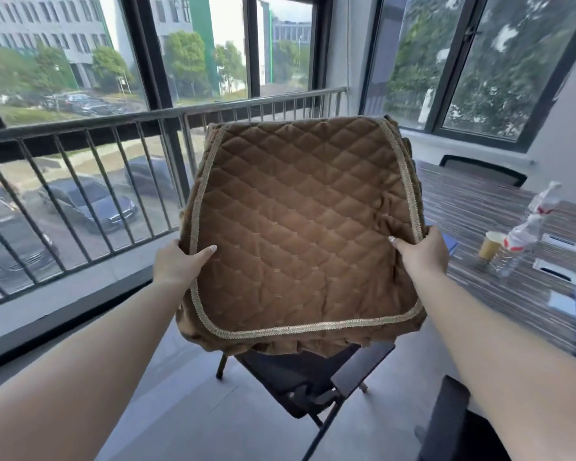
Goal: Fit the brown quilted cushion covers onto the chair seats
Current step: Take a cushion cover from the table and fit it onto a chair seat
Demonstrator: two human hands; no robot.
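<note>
Left hand (pixel 180 261) grips left edge of the brown diamond-quilted fabric cushion cover with gold braid trim (pixel 300 224), thumb on top, fingers hidden behind; right hand (pixel 421 249) pinches the right edge the same way; cover held up flat in the air between both hands, above the black folding chair (pixel 313 380); striped wood-grain table (pixel 479 207) to the right carries a clear plastic water bottle (pixel 526 231) beside a paper cup (pixel 491 246); grey metal railing (pixel 80 154) stands before the windows

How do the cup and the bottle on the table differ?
The cup is short, opaque and open-topped; the bottle is tall, clear plastic with a red and white label. The cup stands upright; the bottle looks tilted in this wide view. Both stand close together on the striped table.
</note>
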